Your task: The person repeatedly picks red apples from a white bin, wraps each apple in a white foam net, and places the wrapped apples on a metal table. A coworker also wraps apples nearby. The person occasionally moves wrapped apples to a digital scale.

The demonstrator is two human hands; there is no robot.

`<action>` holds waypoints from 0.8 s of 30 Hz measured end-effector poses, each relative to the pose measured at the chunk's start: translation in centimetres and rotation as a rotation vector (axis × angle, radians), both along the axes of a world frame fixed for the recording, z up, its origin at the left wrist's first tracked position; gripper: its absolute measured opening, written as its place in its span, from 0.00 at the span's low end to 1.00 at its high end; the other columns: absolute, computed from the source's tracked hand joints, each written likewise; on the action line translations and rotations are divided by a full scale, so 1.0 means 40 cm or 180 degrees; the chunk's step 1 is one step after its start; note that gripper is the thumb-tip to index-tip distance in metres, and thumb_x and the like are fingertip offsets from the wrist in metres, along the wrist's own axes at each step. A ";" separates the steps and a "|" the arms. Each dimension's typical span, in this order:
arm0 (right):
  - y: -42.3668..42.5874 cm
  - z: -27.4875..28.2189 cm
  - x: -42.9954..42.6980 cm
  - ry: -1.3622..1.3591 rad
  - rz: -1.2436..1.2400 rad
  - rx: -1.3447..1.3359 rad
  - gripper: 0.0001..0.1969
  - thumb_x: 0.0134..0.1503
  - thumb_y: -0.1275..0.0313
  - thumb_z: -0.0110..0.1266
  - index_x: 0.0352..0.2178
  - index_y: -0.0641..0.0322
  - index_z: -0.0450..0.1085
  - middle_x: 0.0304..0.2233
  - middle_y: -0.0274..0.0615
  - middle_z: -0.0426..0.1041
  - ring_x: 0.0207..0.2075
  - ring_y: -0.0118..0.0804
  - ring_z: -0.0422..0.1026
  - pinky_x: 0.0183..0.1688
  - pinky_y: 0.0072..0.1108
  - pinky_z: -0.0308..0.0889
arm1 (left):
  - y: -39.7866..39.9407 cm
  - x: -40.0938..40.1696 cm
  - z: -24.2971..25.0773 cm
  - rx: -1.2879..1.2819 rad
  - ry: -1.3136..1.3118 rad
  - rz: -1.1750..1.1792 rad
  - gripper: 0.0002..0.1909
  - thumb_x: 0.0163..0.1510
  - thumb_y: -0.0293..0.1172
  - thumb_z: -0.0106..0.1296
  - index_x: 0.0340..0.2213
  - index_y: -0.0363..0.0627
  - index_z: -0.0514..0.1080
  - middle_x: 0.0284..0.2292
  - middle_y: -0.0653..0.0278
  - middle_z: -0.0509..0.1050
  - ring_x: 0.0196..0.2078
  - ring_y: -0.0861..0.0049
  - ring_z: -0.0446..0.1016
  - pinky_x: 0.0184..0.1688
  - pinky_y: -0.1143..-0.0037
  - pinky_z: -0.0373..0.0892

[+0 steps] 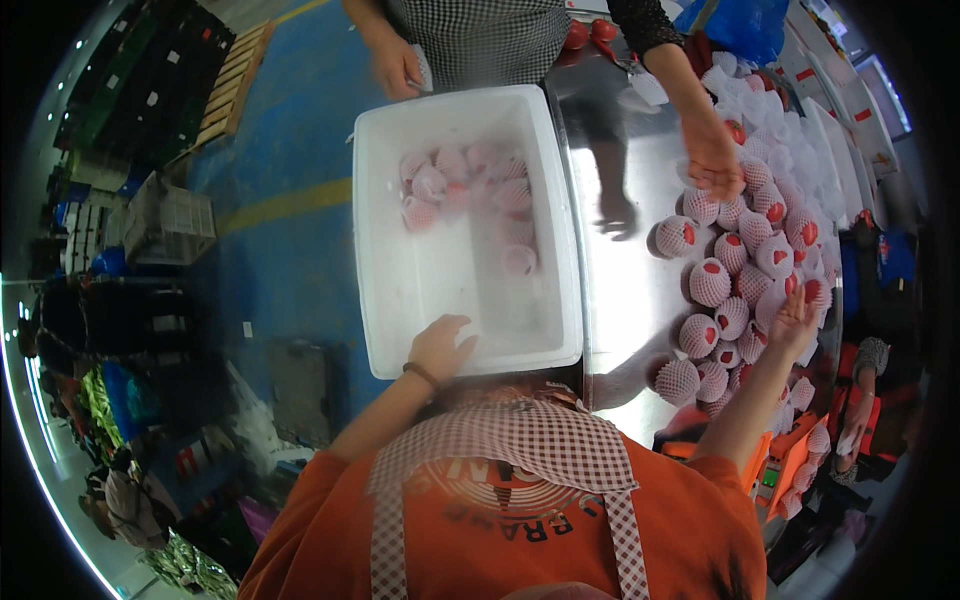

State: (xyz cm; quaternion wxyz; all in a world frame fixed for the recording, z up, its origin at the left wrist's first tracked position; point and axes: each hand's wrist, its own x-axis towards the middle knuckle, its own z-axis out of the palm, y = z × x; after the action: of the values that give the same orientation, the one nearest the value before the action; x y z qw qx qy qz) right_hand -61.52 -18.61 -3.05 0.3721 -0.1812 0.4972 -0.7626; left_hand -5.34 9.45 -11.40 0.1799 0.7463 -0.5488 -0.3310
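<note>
My left hand (pixel 442 349) is at the near rim of a white foam box (pixel 469 330), fingers apart and nothing in them. Inside the box, several red fruits in foam nets (pixel 430 183) lie at the far end and along the right wall; haze blurs them. My right hand (pixel 793 324) reaches across a heap of netted red fruits (pixel 709 282) on a steel table (pixel 622 300). Its fingers are stretched out beside a netted fruit (pixel 817 292) at the heap's right side, with no fruit visible in the palm. Whether the fingertips touch the fruit is unclear.
Opposite me, a co-worker's hand (pixel 712 161) hovers over the heap; the other hand (pixel 397 69) holds something white beyond the box. Empty foam nets (pixel 806 157) lie at the right. An orange scale (pixel 780 469) stands near my right side. A crate (pixel 161 221) sits on the left floor.
</note>
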 end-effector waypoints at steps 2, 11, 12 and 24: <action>0.043 -0.015 0.219 0.0270 0.0994 -0.0425 0.23 0.62 0.63 0.43 0.54 0.67 0.57 0.51 0.58 0.66 0.50 0.45 0.70 0.48 0.27 0.70 | -0.002 -0.001 0.004 -0.0010 -0.0016 -0.0036 0.20 0.52 0.42 0.51 0.42 0.42 0.71 0.42 0.56 0.73 0.44 0.59 0.71 0.47 0.68 0.68; 0.215 -0.304 1.128 0.5057 0.4704 -0.0682 0.20 0.52 0.63 0.53 0.43 0.64 0.71 0.44 0.52 0.72 0.45 0.44 0.72 0.45 0.31 0.68 | 0.005 -0.003 -0.006 -0.0227 -0.0099 0.0029 0.18 0.51 0.41 0.52 0.39 0.40 0.73 0.39 0.56 0.74 0.40 0.61 0.73 0.42 0.68 0.70; 0.203 -0.354 1.155 0.5586 0.5007 -0.0262 0.18 0.51 0.64 0.53 0.41 0.64 0.72 0.43 0.50 0.72 0.45 0.44 0.72 0.44 0.33 0.68 | 0.006 -0.004 -0.009 -0.0279 -0.0113 0.0020 0.18 0.51 0.41 0.52 0.39 0.41 0.73 0.39 0.56 0.74 0.40 0.61 0.73 0.42 0.68 0.70; 0.232 -0.568 1.139 0.7871 0.5188 0.0236 0.11 0.53 0.67 0.46 0.34 0.49 0.76 0.39 0.33 0.74 0.45 0.35 0.70 0.47 0.33 0.65 | 0.009 -0.012 -0.018 -0.0255 0.0031 -0.0149 0.17 0.53 0.42 0.49 0.39 0.43 0.72 0.39 0.54 0.74 0.42 0.58 0.72 0.45 0.65 0.68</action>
State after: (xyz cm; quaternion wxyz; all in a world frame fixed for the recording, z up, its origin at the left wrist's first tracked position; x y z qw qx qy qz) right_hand -15.96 -9.34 -25.76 0.0423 -0.9133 0.2735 0.2987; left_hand -5.81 9.81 -12.14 0.2046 0.7238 -0.5779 -0.3166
